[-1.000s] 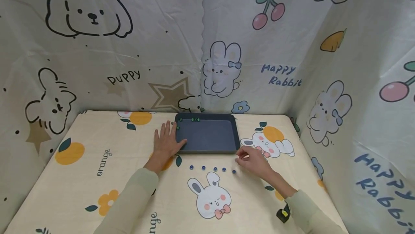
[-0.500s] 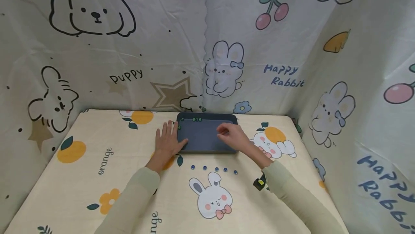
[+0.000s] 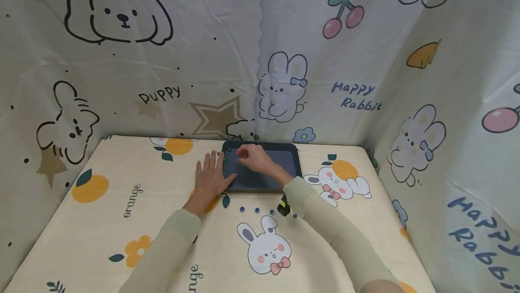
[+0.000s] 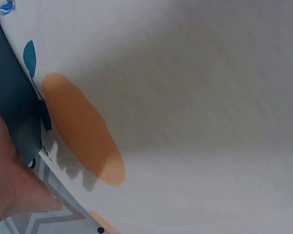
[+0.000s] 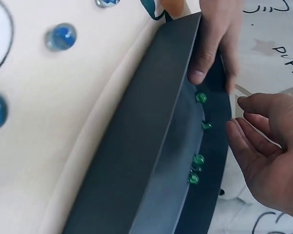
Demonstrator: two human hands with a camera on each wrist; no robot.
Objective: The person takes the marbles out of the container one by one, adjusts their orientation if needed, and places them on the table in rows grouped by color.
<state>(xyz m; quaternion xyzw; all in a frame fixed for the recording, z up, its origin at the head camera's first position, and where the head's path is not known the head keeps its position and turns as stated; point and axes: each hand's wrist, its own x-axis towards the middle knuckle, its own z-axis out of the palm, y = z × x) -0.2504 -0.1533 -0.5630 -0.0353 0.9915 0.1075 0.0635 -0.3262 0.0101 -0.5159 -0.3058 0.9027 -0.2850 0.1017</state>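
Cartoon-printed cloth, with rabbits, oranges, cherries and the words "Puppy" and "Happy Rabbit", covers the table (image 3: pixel 122 202) and hangs as walls on three sides.

Right hand (image 3: pixel 253 158): reaches over the far left part of the dark tray (image 3: pixel 284 160). In the right wrist view its fingers (image 5: pixel 249 136) are loosely bent and spread, and this grip holds nothing; the fingertips hover just beside the green marbles (image 5: pixel 198 159) without touching them.

Green marbles: four small glass beads show in the right wrist view, lying in a loose line on the tray floor along its far wall, near the far left corner.

Left hand (image 3: pixel 211 178): lies flat on the table at the tray's left edge, fingers straight and pointing away from the person. Its thumb (image 5: pixel 203 58) hooks over the tray rim and presses on the inside, close to the nearest green marble. This grip closes round nothing.

Dark tray: a shallow rectangular tray with raised walls, set at the far middle of the table against the back cloth.

Blue marbles (image 3: pixel 257 210): a short row on the table just in front of the tray's near wall, above a printed rabbit; the right forearm crosses over the row's right end.

Both arms wear pale green sleeves (image 3: pixel 170 248); a small black and yellow device (image 3: pixel 283 206) sits at the right wrist.
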